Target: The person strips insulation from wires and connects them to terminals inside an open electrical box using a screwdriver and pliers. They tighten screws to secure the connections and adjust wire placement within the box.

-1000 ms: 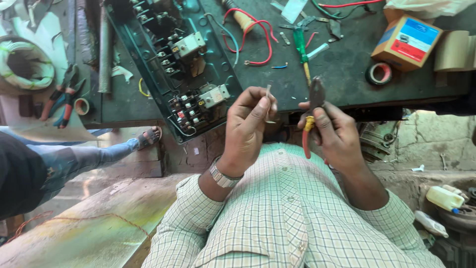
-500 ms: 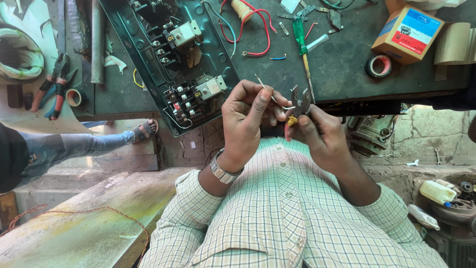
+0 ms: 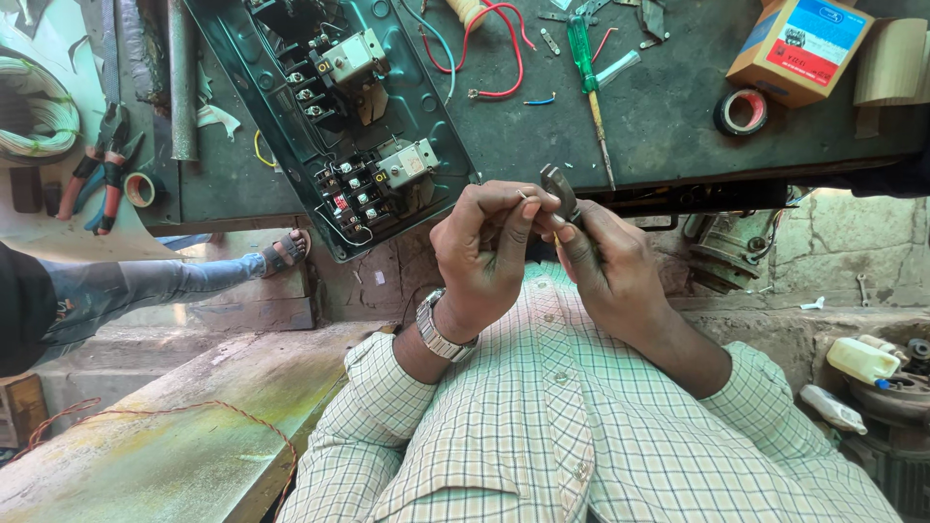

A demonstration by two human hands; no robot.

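My left hand [image 3: 484,254], with a metal wristwatch [image 3: 436,329], is raised in front of my checked shirt [image 3: 581,436], its fingers pinched together at the jaws of a small pair of pliers [image 3: 559,187]. My right hand [image 3: 605,266] is wrapped round the pliers' handles, with a bit of yellow grip showing between the fingers. The two hands touch just below the workbench edge [image 3: 697,179]. Whatever thin piece the left fingers pinch is hidden by them.
On the dark workbench lie an open switch box [image 3: 358,126], a green screwdriver [image 3: 584,48], red wire [image 3: 504,48], a tape roll [image 3: 741,109] and a cardboard box [image 3: 799,39]. Red-handled pliers [image 3: 102,165] lie far left. Another person's sandalled leg [image 3: 194,273] reaches in.
The thin wire that stuck up from my left fingers no longer shows. My hands have closed together, and the pliers' jaws now meet the left fingertips.
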